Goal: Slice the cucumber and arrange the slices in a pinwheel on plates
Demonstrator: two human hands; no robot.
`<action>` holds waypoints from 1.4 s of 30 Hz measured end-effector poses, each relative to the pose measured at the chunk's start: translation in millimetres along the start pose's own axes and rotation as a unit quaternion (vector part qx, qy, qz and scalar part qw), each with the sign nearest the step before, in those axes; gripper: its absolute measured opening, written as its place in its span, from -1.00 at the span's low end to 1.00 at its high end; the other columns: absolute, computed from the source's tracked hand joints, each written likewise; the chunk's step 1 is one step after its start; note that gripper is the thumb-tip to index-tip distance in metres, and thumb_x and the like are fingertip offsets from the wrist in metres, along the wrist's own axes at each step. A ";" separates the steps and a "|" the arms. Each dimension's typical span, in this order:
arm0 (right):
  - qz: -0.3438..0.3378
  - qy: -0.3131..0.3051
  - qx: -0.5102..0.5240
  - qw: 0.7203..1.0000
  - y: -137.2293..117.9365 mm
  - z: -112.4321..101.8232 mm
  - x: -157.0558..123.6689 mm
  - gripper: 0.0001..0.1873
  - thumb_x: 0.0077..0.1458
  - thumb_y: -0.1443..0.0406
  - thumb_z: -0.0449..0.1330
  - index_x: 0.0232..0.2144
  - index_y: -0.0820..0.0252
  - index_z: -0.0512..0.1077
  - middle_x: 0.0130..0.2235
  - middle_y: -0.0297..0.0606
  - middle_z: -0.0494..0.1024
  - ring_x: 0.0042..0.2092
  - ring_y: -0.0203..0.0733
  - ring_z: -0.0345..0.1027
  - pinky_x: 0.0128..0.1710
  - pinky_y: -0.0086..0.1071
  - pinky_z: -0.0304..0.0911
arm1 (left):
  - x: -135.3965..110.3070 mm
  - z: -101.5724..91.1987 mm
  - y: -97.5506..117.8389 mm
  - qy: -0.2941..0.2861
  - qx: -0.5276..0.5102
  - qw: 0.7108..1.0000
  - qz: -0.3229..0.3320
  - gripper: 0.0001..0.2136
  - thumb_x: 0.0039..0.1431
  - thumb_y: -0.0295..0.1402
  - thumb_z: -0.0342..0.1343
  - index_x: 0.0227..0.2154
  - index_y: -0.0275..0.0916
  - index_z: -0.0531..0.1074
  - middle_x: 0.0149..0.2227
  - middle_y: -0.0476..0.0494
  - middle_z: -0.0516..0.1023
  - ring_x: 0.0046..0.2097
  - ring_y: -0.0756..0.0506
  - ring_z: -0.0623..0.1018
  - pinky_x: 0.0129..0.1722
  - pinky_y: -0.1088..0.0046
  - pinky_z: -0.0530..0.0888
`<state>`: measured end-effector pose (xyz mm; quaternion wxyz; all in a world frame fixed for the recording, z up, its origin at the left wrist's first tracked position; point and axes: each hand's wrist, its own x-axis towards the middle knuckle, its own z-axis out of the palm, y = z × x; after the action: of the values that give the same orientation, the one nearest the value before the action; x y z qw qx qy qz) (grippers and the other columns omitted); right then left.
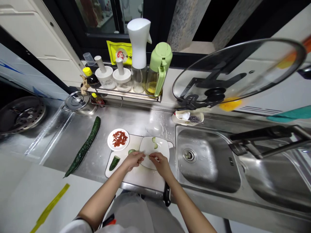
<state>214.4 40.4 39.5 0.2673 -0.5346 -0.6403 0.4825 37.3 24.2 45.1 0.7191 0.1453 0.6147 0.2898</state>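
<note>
Over the front of a white plate [162, 148], my left hand [133, 160] and my right hand [160, 164] meet fingertip to fingertip. Both are closed in a pinch on a thin, pale cucumber slice [147, 156], seen nearly edge-on and partly hidden by the fingers. Cucumber pieces [154, 142] lie at the plate's far side. The plate rests on a cutting board [143, 179]. A short cucumber chunk [114, 162] is on the board's left, and another green cut piece [131, 151] shows just beyond my left hand. A black-handled knife [167, 194] sits at the board's front right corner.
A small plate of red bits [119, 139] overlaps the board's far left corner. Farther left lies a whole cucumber [85, 147], with a lidded pot [81, 103] behind. The sink [206, 158] and faucet [267, 140] are right. Bottles line a rack [136, 94]; a glass lid [238, 71] hangs above.
</note>
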 end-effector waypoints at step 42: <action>0.083 -0.024 -0.140 0.986 38.6 -49.8 78.4 -0.97 -0.09 0.31 0.16 -0.49 0.13 0.40 -0.50 -0.35 0.46 -0.43 -0.26 0.28 -0.41 -0.42 0.05 | 61.9 42.4 6.7 0.139 0.213 0.921 0.295 -0.93 0.03 -0.37 0.08 -0.41 -0.22 0.43 -0.48 0.01 0.43 -0.43 0.02 0.39 -0.38 0.53 0.30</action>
<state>251.3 129.4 10.5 0.1339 -0.6062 -0.6611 0.4214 81.5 72.6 7.9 0.4600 0.4280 0.6851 0.3686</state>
